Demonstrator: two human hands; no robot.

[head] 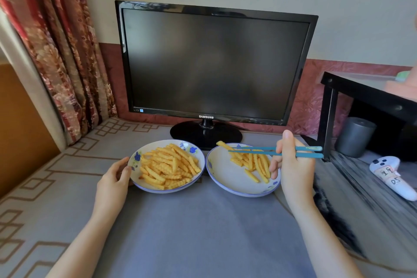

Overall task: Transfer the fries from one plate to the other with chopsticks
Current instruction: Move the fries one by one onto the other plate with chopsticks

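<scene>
Two white plates with blue flowers stand side by side on a grey cloth. The left plate (144, 185) carries a large heap of crinkle-cut fries (169, 167). The right plate (225, 178) has a smaller pile of fries (255, 165) on its right half. My right hand (293, 165) grips a pair of teal chopsticks (259, 151) pointing left. Their tips pinch one fry (224, 145) above the far rim of the right plate. My left hand (115, 176) holds the left plate's near-left rim, thumb on the edge.
A black monitor (212, 63) on its stand (205, 135) rises just behind the plates. To the right are a black shelf (365, 95), a grey cylinder (354, 136) and a white controller (392, 176). A patterned curtain (56, 40) hangs at the left.
</scene>
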